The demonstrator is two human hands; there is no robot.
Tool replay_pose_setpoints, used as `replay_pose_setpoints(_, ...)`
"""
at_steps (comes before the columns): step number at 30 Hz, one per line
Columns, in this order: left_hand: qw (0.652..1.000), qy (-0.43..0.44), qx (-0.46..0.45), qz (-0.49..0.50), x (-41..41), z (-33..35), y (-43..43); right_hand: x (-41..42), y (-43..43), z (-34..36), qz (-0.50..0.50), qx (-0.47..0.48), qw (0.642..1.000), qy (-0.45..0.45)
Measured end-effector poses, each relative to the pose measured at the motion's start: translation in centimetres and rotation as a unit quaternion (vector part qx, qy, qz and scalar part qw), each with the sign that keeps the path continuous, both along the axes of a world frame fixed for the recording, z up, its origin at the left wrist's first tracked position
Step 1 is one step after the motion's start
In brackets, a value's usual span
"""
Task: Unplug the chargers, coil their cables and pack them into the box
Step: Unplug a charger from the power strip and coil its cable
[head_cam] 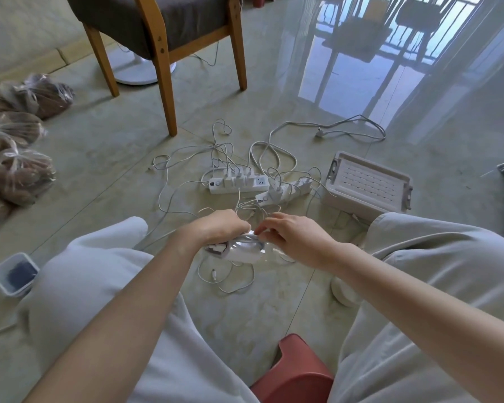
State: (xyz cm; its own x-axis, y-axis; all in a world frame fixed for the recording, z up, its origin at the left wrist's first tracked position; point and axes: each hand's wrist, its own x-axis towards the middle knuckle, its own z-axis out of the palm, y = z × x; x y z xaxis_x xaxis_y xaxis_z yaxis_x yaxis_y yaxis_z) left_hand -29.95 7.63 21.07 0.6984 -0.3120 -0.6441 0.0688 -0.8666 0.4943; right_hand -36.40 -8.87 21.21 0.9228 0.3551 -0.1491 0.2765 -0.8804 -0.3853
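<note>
My left hand (220, 228) grips a white charger (239, 250) with cable loops wound around it, held low above the floor between my knees. My right hand (291, 237) pinches the white cable at the charger's right end. Two white power strips lie ahead on the floor: the left strip (237, 184) and the right strip (285, 191), each with several white chargers plugged in and tangled cables (224, 152) around them. An open grey box (367, 184) stands to the right of the strips. Loose cable (227, 279) lies under my hands.
A wooden chair (163, 39) and a white fan base (137, 72) stand ahead left. Plastic bags (18, 170) lie at the far left. A small white container (13, 273) sits by my left knee. A red stool (297, 373) is beneath me. A strip's plug cord (320, 132) trails ahead right.
</note>
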Motion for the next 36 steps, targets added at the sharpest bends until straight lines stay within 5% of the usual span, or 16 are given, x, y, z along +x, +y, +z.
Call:
replay_pose_setpoints(7,1.0,0.01,0.026,-0.013,-0.4,0.3,-0.3,-1.1,1.2,0.5,0.083,-0.081,0.992,-0.057)
replay_pose_setpoints(12,0.989,0.046,-0.12,0.078,0.1,0.1,-0.3,-0.2,0.9,0.6,0.019,-0.088,0.994,-0.059)
replay_pose_setpoints(17,0.928,-0.007,-0.31,0.209,1.4,1.3,0.0,0.2,-0.4,0.3,-0.14,0.049,0.989,-0.004)
replay_pose_setpoints(22,0.886,0.135,-0.372,0.243,0.1,0.3,-1.4,1.0,-0.4,-0.1,-0.251,0.173,0.952,0.04)
replay_pose_setpoints(29,0.773,0.139,-0.451,0.425,-1.9,-0.8,-3.3,1.1,0.8,-0.8,-0.298,0.278,0.911,0.061)
replay_pose_setpoints(36,0.853,-0.053,-0.364,0.37,-1.1,-0.5,-2.8,0.0,-0.8,-0.8,-0.243,0.312,0.901,0.18)
